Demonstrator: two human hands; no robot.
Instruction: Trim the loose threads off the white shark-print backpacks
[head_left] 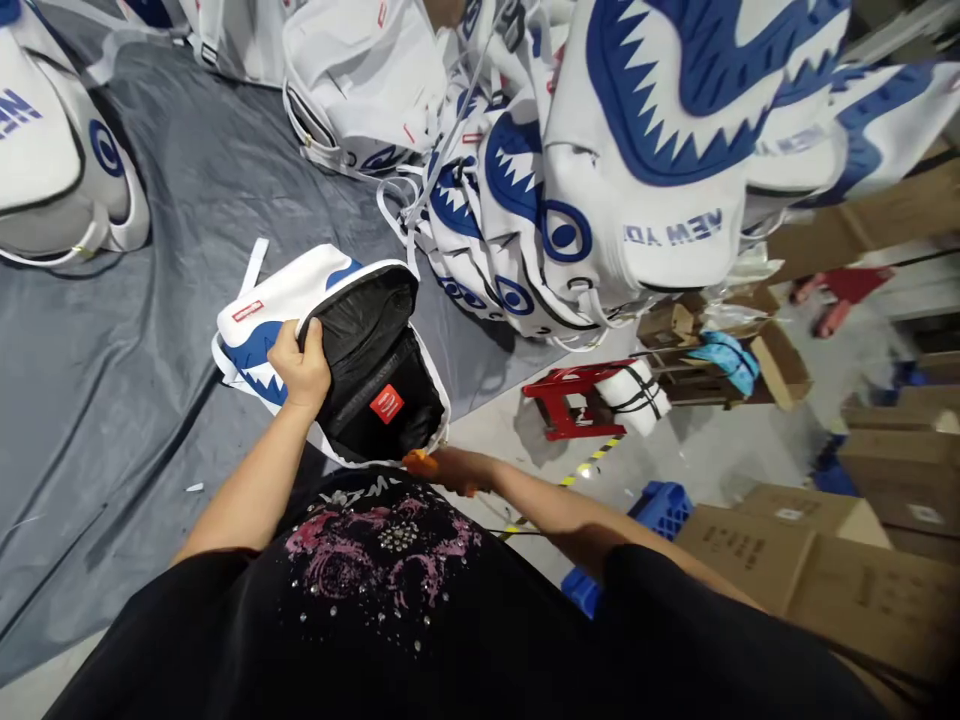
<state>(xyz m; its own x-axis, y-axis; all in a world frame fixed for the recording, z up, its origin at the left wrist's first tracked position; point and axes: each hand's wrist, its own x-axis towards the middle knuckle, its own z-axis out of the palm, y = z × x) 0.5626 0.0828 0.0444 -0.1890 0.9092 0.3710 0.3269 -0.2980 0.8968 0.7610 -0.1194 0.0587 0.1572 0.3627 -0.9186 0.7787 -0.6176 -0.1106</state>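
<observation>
A white and blue backpack lies on the grey-covered table against my body, its main compartment unzipped and its black lining exposed. Inside, a red label shows on the lining. My left hand is closed on the edge of the opened front panel, thumb over the rim. At the lower right edge of the opening, my right hand is closed around a small orange tool. Its kind cannot be made out, and my fingers partly hide it.
Several similar shark-mouth backpacks are heaped at the table's far right, and another backpack lies at the far left. Beyond the table edge are a red stool, a blue crate and cardboard boxes on the floor.
</observation>
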